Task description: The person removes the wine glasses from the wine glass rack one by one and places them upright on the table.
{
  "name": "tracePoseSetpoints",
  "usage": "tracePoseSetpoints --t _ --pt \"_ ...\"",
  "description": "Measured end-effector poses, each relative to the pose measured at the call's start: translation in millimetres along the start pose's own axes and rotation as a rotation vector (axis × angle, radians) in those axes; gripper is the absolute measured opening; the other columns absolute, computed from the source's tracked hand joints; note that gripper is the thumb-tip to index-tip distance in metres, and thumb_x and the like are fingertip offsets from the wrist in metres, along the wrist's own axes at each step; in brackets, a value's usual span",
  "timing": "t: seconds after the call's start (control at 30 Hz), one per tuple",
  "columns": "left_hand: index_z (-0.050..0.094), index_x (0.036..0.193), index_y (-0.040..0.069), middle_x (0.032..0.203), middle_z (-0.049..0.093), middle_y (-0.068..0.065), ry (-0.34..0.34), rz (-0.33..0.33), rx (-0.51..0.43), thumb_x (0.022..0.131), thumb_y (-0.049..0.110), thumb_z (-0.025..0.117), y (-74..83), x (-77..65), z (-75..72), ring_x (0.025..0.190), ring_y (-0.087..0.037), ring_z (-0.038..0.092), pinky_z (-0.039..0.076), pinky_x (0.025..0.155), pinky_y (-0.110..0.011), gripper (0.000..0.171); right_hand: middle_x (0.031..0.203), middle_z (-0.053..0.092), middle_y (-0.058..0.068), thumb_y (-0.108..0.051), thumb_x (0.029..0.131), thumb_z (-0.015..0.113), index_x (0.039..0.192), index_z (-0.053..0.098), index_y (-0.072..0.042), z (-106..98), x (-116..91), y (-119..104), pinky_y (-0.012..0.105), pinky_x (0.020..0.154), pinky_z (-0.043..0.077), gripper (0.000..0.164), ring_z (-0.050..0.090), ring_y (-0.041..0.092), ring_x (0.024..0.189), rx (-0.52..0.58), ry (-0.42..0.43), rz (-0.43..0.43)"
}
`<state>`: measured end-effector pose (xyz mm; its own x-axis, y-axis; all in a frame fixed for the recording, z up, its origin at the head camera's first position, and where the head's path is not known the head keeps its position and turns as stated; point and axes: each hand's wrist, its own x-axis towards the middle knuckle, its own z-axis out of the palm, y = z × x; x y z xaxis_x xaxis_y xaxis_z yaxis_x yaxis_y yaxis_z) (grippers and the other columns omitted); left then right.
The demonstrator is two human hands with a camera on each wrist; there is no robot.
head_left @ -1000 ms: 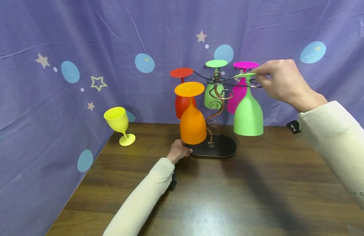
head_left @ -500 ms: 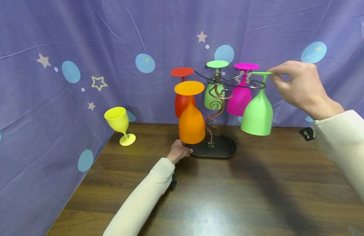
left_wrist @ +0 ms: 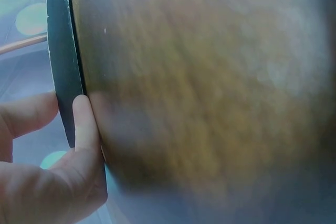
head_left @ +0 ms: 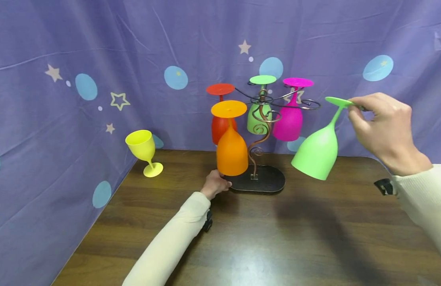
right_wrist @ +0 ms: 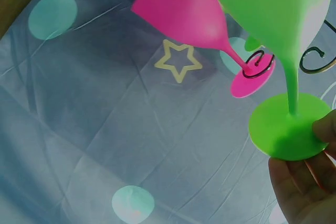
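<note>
My right hand [head_left: 384, 129] pinches the foot of a light green plastic goblet [head_left: 317, 153], thumb on one face and fingers on the other in the right wrist view. The goblet hangs upside down, tilted, its bowl toward the lower left, apart from the curled metal glass rack [head_left: 264, 131]. My left hand [head_left: 214, 185] grips the left end of the rack's black base [left_wrist: 63, 51], thumb and finger on either side of its edge. Inverted in the rack hang an orange goblet [head_left: 232, 153], a red goblet [head_left: 220, 129], another green goblet [head_left: 257, 119] and a pink goblet [head_left: 289, 123].
A yellow goblet [head_left: 141, 145] stands upright at the left of the wooden table [head_left: 277, 246]. A purple curtain [head_left: 134, 35] with stars and blue ovals hangs behind and along the left side. A bare curled rack arm [head_left: 309, 105] points right.
My right hand has drawn the green goblet rightward off the rack arm, then slightly down, tilting it. My left hand stays on the base.
</note>
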<state>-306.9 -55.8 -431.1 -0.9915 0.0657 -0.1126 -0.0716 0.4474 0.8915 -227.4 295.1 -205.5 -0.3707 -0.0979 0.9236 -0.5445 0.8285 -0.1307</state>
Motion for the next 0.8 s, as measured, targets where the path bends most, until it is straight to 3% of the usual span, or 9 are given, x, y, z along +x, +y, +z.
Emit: tracePoseSetpoints --t 0.1,0.2,0.37,0.5,0.6,0.8 --pt "0.057 0.118 -0.011 0.122 0.057 -0.025 -0.002 -0.008 -0.024 0.08 -0.003 0.071 -0.2 -0.3 0.0 0.083 -0.027 0.069 0.057 0.072 -0.035 0.041 0.076 0.067 0.018 -0.003 0.082 0.059 0.087 0.074 0.002 -2.0 -10.2 5.1 0.005 0.072 0.026 0.017 0.038 -0.019 0.079 -0.019 0.0 0.005" --pt "0.052 0.124 -0.012 0.125 0.054 -0.027 0.002 -0.024 -0.032 0.081 -0.001 0.071 -0.6 -1.1 -0.2 0.085 -0.028 0.07 0.056 0.078 -0.039 0.048 0.076 0.067 0.017 -0.005 0.082 0.06 0.087 0.074 0.002 -2.2 -21.9 8.6 0.005 0.072 0.026 0.017 0.043 -0.008 0.075 -0.037 -0.001 0.009" --pt "0.053 0.122 -0.011 0.105 0.065 -0.023 0.019 0.003 -0.021 0.081 0.004 0.072 -0.5 -8.2 -3.0 0.077 -0.025 0.07 0.055 0.077 -0.04 0.048 0.076 0.067 0.014 -0.006 0.081 0.059 0.087 0.074 0.0 0.2 -44.1 8.6 0.005 0.072 0.027 0.017 0.048 0.005 0.072 -0.043 -0.016 0.025" --pt "0.054 0.117 -0.011 0.09 0.062 -0.015 0.033 0.064 -0.044 0.081 0.003 0.071 2.0 -21.8 -6.5 0.071 -0.021 0.067 0.055 0.07 -0.034 0.042 0.076 0.067 0.012 -0.006 0.08 0.059 0.087 0.074 -0.001 4.6 -62.6 5.4 0.005 0.073 0.028 0.017 0.048 0.0 0.073 -0.023 -0.024 0.034" --pt "0.055 0.117 -0.01 0.092 0.06 -0.013 0.021 0.095 -0.075 0.082 0.003 0.071 6.3 -35.3 -7.2 0.072 -0.02 0.064 0.054 0.068 -0.031 0.04 0.075 0.067 0.011 -0.006 0.08 0.06 0.087 0.074 -0.001 9.2 -75.5 2.0 0.005 0.072 0.028 0.017 0.048 0.002 0.071 -0.004 -0.032 0.039" --pt "0.058 0.11 -0.008 0.095 0.064 -0.016 -0.067 0.138 -0.197 0.088 0.012 0.068 15.8 -63.2 1.8 0.084 -0.035 0.065 0.056 0.07 -0.035 0.032 0.071 0.065 0.008 -0.003 0.076 0.063 0.085 0.074 -0.002 20.8 -98.0 -4.3 0.011 0.066 0.034 0.014 0.047 0.003 0.066 0.009 -0.048 0.05"
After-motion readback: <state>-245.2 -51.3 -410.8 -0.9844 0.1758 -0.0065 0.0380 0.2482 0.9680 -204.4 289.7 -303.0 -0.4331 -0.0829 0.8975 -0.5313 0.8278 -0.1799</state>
